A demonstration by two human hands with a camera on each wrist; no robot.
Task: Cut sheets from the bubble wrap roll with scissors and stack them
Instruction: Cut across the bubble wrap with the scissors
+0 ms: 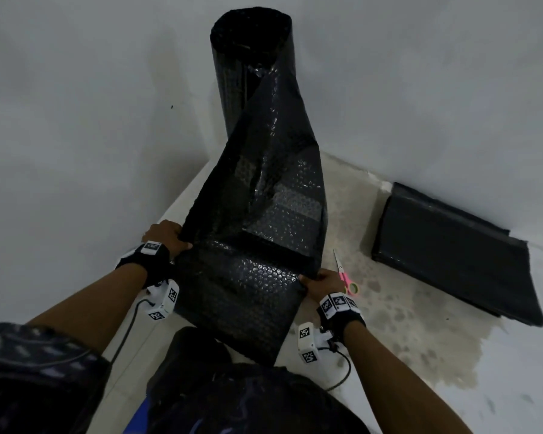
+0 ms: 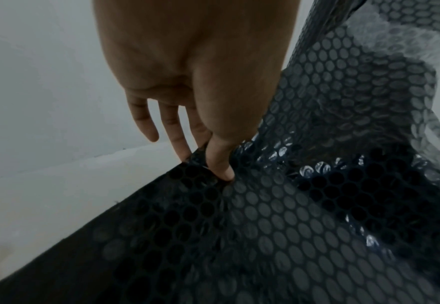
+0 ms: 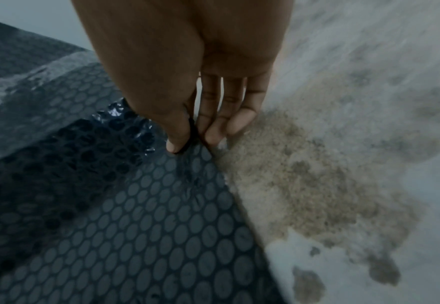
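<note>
Black bubble wrap roll (image 1: 251, 73) standing upright in the corner, straight ahead of both hands, long axis vertical. Pulled-out sheet (image 1: 257, 245) running from the roll down toward the person, twisting partway, then lying flat on the pale floor (image 1: 420, 355) with a crosswise fold between the hands.

Left to right:

Left hand (image 1: 166, 238) pinching the left edge of the sheet at the fold; in the left wrist view, thumb (image 2: 221, 164) pressing onto the bubbles, fingers tucking under the edge, little finger hanging free.

Right hand (image 1: 318, 281) pinching the opposite edge, slightly nearer the person than the left; in the right wrist view, thumb (image 3: 177, 142) on top of the film, fingers underneath against the stained floor.

Pink-handled scissors (image 1: 345, 275) lying on the floor just beside the right hand, on its outer side, blades pointing away from the person. Neither hand holding them.

Stack of cut sheets (image 1: 452, 255) lying well to the right against the wall, flat.

Judging: sheet being measured or tensioned across its width, ahead of a cut. Cut line likely running left to right between the hands, square to the sheet's length. Right hand far closer to the scissors; left hand better placed to keep hold of the sheet. Twist in the sheet possibly pulling the cut line askew.
</note>
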